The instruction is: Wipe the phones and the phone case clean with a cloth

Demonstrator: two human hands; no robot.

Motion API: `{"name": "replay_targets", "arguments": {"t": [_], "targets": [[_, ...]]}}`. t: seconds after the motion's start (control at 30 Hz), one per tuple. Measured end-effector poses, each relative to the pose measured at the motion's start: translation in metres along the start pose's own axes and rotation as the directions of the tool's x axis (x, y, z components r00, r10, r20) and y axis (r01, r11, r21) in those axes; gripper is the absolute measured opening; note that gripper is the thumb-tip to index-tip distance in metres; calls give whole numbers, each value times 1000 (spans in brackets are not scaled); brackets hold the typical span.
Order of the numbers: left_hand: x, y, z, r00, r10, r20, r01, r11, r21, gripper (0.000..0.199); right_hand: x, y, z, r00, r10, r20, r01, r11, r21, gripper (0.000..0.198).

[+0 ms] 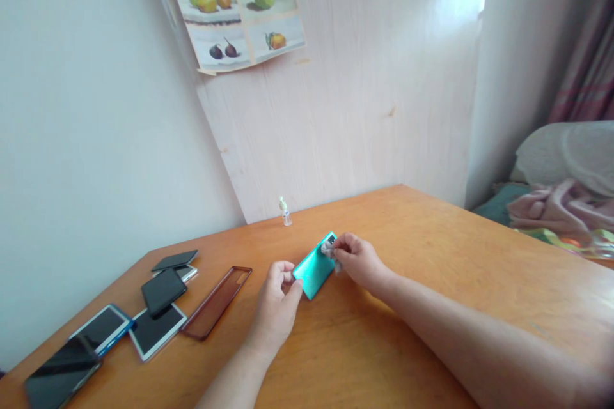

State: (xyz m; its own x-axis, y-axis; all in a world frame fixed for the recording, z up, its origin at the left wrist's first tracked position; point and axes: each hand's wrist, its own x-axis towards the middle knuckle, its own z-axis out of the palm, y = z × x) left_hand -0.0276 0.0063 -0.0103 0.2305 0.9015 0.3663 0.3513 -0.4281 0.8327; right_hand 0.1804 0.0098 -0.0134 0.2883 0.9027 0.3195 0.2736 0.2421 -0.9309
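Note:
A teal smartphone is held tilted above the table, its back and dark camera block turned up towards me. My left hand grips its lower left end between thumb and fingers. My right hand pinches a crumpled pale wipe, which touches the phone's back beside the camera block. Part of the wipe hangs below the right fingers. On the table to the left of my left hand lies a clear reddish-brown phone case. Behind the phone stands a small clear spray bottle.
Several other phones lie at the left of the wooden table, including a black phone, a blue-edged phone and a white-framed phone. Fruit pictures hang on the board behind. A pink blanket lies beyond the right edge.

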Motion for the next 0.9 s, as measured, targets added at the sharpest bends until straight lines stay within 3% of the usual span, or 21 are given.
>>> {"name": "replay_targets", "arguments": {"t": [0.1,0.23,0.37,0.47,0.53,0.6,0.7,0.8,0.9], "targets": [[-1,1,0,995,94,-28,-91,989,114,25,12,1,-14,997,-22,-72,20,999,-40,20],[-2,6,0,990,139,-11,-134,973,190,19,13,-5,-21,995,-80,-66,71,990,-124,22],[-3,13,-1,983,181,14,-178,952,247,12,-11,-22,-4,969,-194,154,218,963,-156,21],[-4,14,-1,976,214,37,-216,941,260,8,-34,-35,12,881,-335,335,386,917,-100,19],[-4,13,-1,974,222,52,-228,937,266,6,-40,-39,17,847,-386,366,446,890,-95,17],[-4,11,-1,973,225,53,-231,935,270,4,-36,-36,15,882,-351,314,407,904,-134,17],[-3,10,-1,972,232,41,-234,932,275,5,-13,-24,-4,982,-158,101,180,945,-274,19],[-3,10,-1,975,219,46,-224,941,255,5,15,-7,-27,996,-63,-68,37,944,-327,22],[-3,10,-1,982,182,52,-189,960,207,5,27,4,-39,990,-26,-136,-19,946,-325,22]]}}
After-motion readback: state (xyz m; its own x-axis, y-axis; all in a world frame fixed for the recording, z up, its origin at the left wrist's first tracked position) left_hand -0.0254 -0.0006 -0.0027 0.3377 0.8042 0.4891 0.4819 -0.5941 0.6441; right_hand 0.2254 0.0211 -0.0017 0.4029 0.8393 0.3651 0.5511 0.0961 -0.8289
